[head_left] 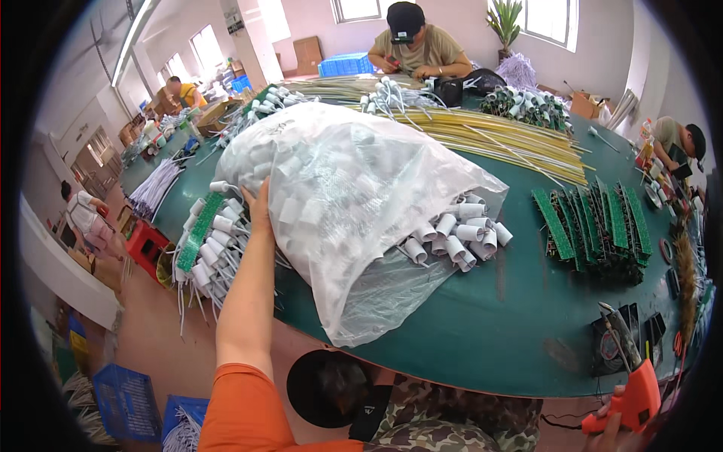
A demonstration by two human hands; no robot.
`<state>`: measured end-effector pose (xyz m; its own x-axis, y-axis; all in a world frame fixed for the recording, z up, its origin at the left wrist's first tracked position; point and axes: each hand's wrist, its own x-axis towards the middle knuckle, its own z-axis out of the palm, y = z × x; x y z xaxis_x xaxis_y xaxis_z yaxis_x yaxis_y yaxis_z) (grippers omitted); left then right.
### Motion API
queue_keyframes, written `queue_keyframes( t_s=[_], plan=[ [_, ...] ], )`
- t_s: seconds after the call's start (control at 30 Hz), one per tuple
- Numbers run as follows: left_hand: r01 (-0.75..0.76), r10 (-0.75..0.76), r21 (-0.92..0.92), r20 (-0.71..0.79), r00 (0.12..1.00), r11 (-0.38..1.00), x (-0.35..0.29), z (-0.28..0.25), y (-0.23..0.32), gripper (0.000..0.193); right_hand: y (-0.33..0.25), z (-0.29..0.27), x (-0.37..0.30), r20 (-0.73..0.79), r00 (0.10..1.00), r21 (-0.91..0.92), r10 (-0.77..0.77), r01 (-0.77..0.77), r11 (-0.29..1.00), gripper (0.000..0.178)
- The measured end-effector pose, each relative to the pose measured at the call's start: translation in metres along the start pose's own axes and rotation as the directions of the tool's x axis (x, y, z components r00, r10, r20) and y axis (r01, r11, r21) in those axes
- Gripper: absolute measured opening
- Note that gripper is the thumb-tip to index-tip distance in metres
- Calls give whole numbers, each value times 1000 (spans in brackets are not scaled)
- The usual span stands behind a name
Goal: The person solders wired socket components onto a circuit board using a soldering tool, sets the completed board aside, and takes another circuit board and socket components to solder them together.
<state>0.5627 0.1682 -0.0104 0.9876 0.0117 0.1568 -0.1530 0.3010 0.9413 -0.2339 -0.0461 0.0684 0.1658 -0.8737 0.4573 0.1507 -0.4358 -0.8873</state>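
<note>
A big translucent white plastic bag (339, 173) lies on the green table in front of me, full of white cylindrical pieces that look like lamp sockets. Several sockets (459, 237) spill from its right-hand opening. My left hand (260, 211) grips the bag's left edge, its fingers partly hidden by the plastic. Beside that hand is a pile of wired sockets (215, 252) with a green strip (199, 233) across it. At the lower right, my right hand (611, 423) is wrapped around the handle of an orange glue gun (636, 395), its nozzle pointing up. The right forearm is out of view.
Green circuit-board strips (595, 226) stand in a row at right. Long yellow and white rods (482, 135) lie behind the bag. Across the table a person in a black cap (418, 45) works; another (678, 147) is at far right. Below the table edge are camouflage cloth (444, 414) and blue crates (128, 399).
</note>
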Motion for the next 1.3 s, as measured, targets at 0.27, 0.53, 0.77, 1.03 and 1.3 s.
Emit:
queue_keyframes(
  t_s=[0.27, 0.53, 0.77, 1.03, 1.3],
  plan=[
    [-345, 302, 232, 204, 931, 909, 42, 53, -83, 90, 3, 20, 17, 71, 996, -45, -48, 51, 998, 47],
    [-31, 37, -35, 179, 983, 999, -14, 85, -22, 121, 12, -15, 2, -37, 982, -193, -186, 175, 965, 45],
    [-663, 402, 740, 575, 712, 117, -109, -30, 77, 55, 15, 26, 13, 208, 907, -472, -367, 422, 774, 52],
    [-253, 129, 807, 373, 919, -533, -155, -88, 130, 87, 4, 1, -5, 63, 989, 25, -137, 136, 990, 61],
    [-421, 130, 640, 633, 763, -643, -96, -105, 89, 52, 23, -23, -12, 148, 988, 34, -38, 33, 999, 65]
  ],
)
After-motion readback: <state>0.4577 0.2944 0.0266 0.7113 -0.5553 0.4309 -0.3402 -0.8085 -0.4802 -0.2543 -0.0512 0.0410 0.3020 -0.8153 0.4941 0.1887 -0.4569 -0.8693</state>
